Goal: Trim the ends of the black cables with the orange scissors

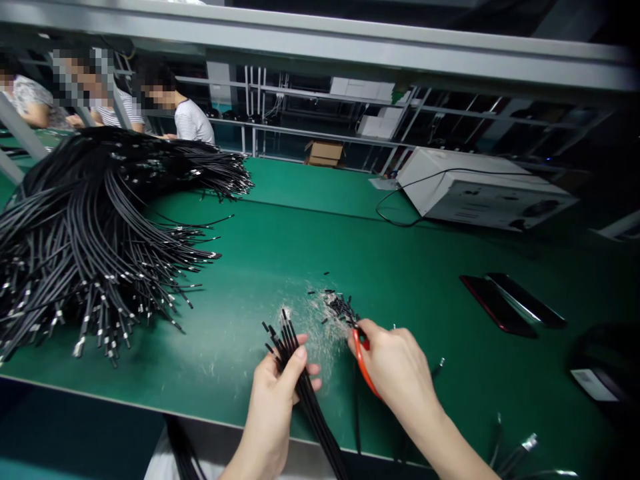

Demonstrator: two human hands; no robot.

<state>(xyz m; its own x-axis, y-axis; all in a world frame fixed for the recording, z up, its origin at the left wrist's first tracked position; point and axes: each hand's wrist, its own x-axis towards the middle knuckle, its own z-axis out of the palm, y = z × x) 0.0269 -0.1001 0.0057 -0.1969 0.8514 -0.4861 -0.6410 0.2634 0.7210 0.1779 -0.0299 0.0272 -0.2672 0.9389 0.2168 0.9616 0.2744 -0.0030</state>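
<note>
My left hand (280, 387) is closed round a bundle of black cables (313, 407). Their cut ends fan out above the thumb, and their lengths run down over the table's near edge. To the right, my right hand (395, 360) grips orange-handled cutters (366, 367); the fingers mostly cover the jaws. Just beyond the cutters lies a small heap of short black offcuts (340, 307), with fine pale strands (320, 333) scattered round it. The cutters and the bundle are apart.
A large pile of black cables (100, 220) with silvery ends covers the left of the green table (280, 247). A white machine (480, 190) with a cord stands at the back right. Two dark phone-like slabs (510, 307) lie at right. Several people sit at far left.
</note>
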